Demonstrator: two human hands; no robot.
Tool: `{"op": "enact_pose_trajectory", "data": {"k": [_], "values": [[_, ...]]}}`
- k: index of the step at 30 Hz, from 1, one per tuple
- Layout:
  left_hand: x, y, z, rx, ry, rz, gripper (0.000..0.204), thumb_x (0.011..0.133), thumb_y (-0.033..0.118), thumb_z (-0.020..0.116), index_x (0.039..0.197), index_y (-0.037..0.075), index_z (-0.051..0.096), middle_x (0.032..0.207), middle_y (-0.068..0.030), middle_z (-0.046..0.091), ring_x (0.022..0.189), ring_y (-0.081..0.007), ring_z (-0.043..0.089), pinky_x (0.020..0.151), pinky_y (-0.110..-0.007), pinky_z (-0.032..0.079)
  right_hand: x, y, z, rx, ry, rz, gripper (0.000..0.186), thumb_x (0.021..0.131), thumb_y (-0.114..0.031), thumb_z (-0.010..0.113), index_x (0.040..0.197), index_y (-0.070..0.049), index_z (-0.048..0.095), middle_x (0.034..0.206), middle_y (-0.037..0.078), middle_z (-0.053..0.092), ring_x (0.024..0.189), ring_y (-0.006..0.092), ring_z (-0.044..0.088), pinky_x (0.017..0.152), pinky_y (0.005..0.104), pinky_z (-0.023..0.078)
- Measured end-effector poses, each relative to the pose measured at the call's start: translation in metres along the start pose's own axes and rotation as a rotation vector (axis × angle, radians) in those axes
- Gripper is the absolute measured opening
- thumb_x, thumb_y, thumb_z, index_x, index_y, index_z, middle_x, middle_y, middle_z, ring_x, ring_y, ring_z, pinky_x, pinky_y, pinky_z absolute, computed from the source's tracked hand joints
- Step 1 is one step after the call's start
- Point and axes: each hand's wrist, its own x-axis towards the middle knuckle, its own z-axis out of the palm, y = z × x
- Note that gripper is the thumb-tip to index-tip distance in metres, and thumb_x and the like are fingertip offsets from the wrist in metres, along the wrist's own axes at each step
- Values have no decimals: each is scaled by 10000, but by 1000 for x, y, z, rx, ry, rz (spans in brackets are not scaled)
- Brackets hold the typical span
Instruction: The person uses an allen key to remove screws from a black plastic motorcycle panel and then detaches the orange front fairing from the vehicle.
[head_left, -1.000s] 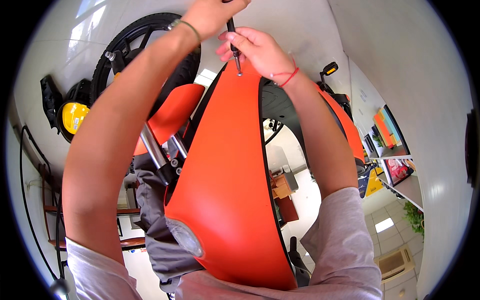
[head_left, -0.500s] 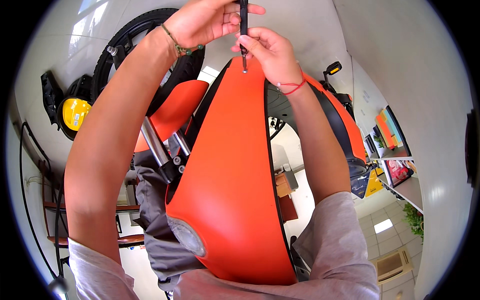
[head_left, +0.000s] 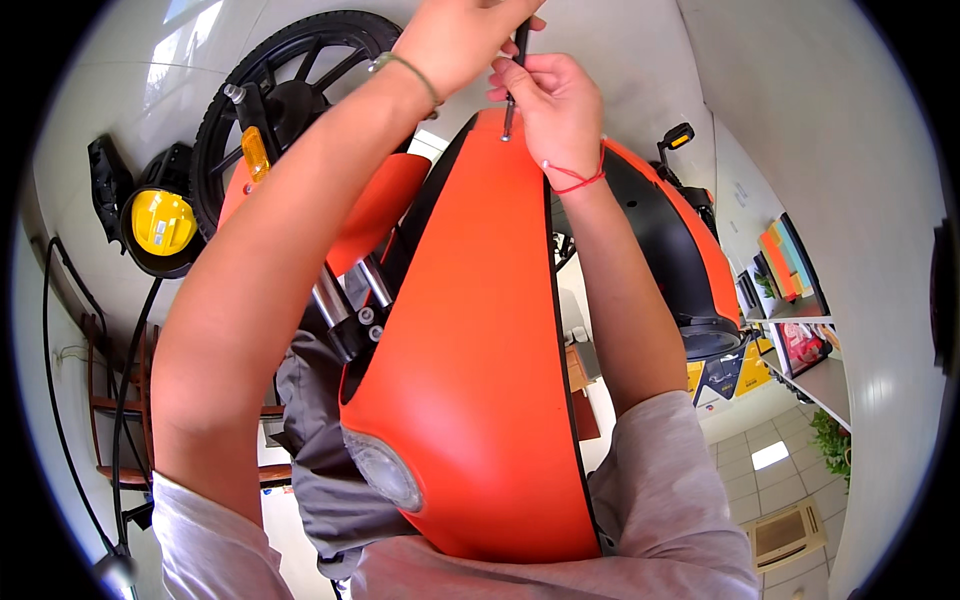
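Note:
A long orange motorcycle body panel point(head_left: 470, 330) with black edges stretches away in front of me. Over its far end, both hands are on a slim black screwdriver point(head_left: 509, 118), whose metal tip points down at the panel; whether it touches cannot be told. My left hand point(head_left: 460, 42) is closed around the upper handle, partly cut off by the top edge of the picture. Lower down, my right hand point(head_left: 558, 108) pinches the tool between thumb and fingers. A clear oval lens point(head_left: 382, 470) sits in the panel's near left side.
Left of the panel are a black wheel point(head_left: 290, 65), fork tubes point(head_left: 332, 300), an orange indicator point(head_left: 254, 153) and a yellow helmet-like object point(head_left: 163, 222). To the right stand another orange and black body part point(head_left: 655, 225), a small lamp point(head_left: 678, 136) and shelves point(head_left: 815, 375).
Both hands and the screwdriver have shifted slightly right in view, with the tool now leaning more. My left hand has turned over the handle. The surroundings shift slightly with my head.

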Motion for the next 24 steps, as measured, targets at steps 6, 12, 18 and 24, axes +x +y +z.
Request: {"op": "enact_pose_trajectory", "data": {"k": [6, 12, 18, 24], "values": [[-10, -7, -20, -524, -310, -212, 369, 963, 338, 487, 1069, -6, 567, 819, -105, 645, 528, -143, 510, 502, -229, 433, 9, -6, -16, 133, -312, 136, 206, 919, -185, 573, 962, 16, 580, 882, 97, 676, 716, 133, 639, 468, 226, 430], [-4, 1, -9, 92, 69, 32, 305, 873, 267, 650, 745, 8, 551, 625, -49, 587, 540, -106, 537, 488, -246, 443, 1, 12, -3, -10, -149, -11, 188, 915, -168, 584, 969, 12, 581, 837, 98, 652, 716, 127, 630, 489, 241, 446], [-11, -13, 7, -217, 82, -185, 314, 878, 250, 649, 691, 29, 528, 579, -33, 543, 511, -93, 496, 468, -259, 430, 0, 10, -8, 73, -120, 18, 195, 913, -151, 582, 970, 34, 577, 831, 105, 653, 683, 135, 632, 510, 253, 462], [-25, -5, -11, -255, -251, -155, 373, 949, 329, 510, 1107, 12, 625, 948, -8, 645, 643, -57, 473, 622, -218, 416, 0, 1, -12, 182, -273, 50, 220, 902, -150, 601, 966, 59, 576, 858, 85, 662, 763, 132, 642, 582, 238, 475]]}}
